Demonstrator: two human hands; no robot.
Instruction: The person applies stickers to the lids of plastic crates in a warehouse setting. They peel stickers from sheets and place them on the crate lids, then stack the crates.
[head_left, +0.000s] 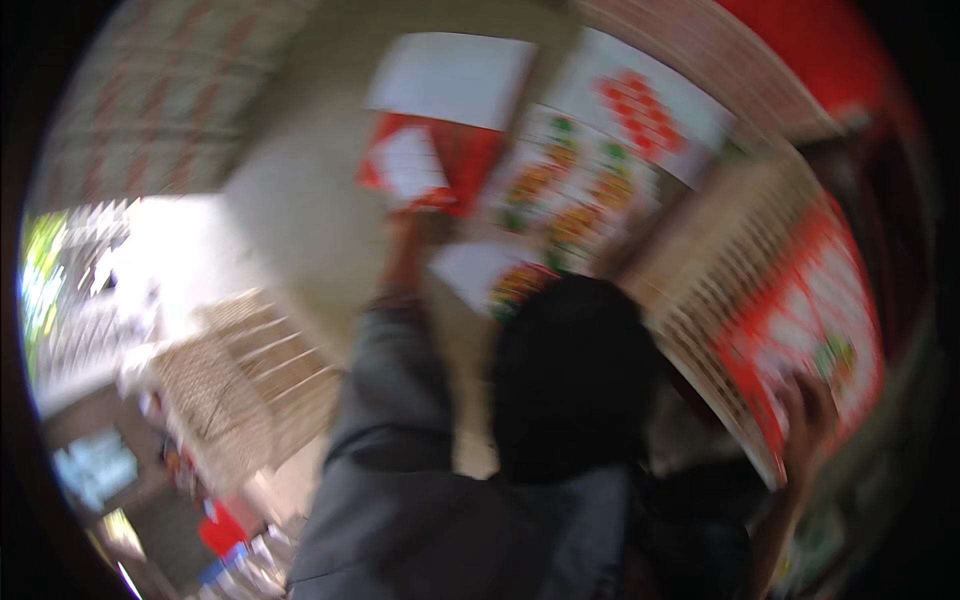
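My left hand (411, 240) reaches forward at the near edge of a red sheet (480, 161) with a small white piece of paper (411, 161) on it; blur hides whether the fingers grip anything. Behind lies a blank white sheet (454, 79). Paper with printed or painted red, yellow and green motifs (570, 191) spreads over the middle, and a similar motif is on a white sheet (469, 270) nearer to me. At the right, my right hand (806, 416) rests at a red-and-white patterned sheet (817, 322); its grip is unclear.
A white sheet with red dots (675, 127) lies at the back. A brown slatted or woven surface (720, 247) runs beside the patterned sheet. Stacked woven items (217, 375) stand at the left, below a bright opening. A dark rounded shape (574, 375) covers the near middle.
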